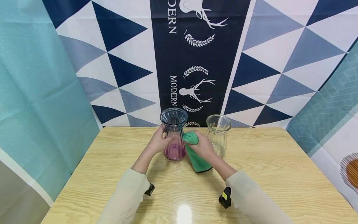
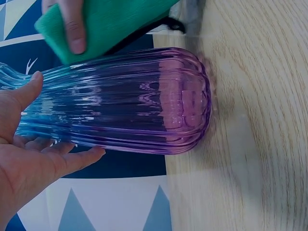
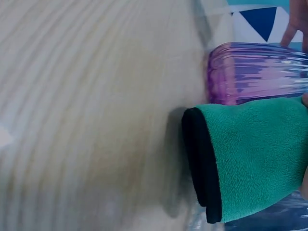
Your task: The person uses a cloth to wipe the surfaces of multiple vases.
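A ribbed glass vase (image 1: pixel 174 151), blue at its flared rim and fading to purple at the base, stands upright on the table. My left hand (image 1: pixel 158 142) holds it from the left side, thumb and fingers spread round its body in the left wrist view. The green cloth (image 1: pixel 198 161) with a black edge is gripped by my right hand (image 1: pixel 204 145), bunched at the top and hanging down. In the left wrist view, the cloth (image 2: pixel 118 24) lies against the vase's side (image 2: pixel 130 106). My right hand is mostly out of the right wrist view.
A clear glass vase (image 1: pixel 219 133) stands just behind and right of my right hand, partly covered by it. The wooden table (image 1: pixel 251 168) reaches back to a patterned curtain (image 1: pixel 131 77). A brown round item (image 1: pixel 353 172) lies beyond the right edge.
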### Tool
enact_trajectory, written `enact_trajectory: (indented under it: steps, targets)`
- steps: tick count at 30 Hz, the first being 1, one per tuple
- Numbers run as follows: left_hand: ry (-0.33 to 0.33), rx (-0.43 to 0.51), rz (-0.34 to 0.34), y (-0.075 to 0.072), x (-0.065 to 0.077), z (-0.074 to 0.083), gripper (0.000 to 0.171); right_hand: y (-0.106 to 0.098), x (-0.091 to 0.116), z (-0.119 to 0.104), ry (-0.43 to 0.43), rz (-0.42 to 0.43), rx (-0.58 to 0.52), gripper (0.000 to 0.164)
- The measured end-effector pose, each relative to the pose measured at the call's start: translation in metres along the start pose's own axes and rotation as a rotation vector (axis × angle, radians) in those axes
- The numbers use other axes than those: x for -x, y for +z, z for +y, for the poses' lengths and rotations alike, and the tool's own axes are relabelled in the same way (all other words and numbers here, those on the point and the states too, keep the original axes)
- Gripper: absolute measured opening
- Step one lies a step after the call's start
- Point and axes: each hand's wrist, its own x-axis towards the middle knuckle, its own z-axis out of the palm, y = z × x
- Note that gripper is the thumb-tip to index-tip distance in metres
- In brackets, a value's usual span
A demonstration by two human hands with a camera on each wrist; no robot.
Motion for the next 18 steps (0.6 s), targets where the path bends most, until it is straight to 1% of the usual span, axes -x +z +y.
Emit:
enact_trajectory:
  steps: [4,6,8,13,18]
  targets:
    - [-0.019,0.024,-0.004,0.002,0.0,0.0,0.068,0.003,0.007,0.009,0.014,-0.054,0.065,0.044]
    - [-0.026,0.03,-0.008,0.002,-0.001,0.0,0.069,0.004,0.009,0.013,0.021,-0.068,0.074,0.044]
    - [-0.034,0.032,-0.008,0.003,-0.001,0.001,0.07,0.003,0.011,0.014,0.023,-0.065,0.055,0.045]
    - [-0.028,0.023,-0.006,0.001,0.0,0.001,0.071,-0.004,0.007,0.006,0.012,-0.009,-0.023,0.047]
    - [-0.008,0.006,-0.008,-0.001,0.001,0.001,0.068,-0.014,-0.004,-0.007,-0.033,0.075,-0.089,0.048]
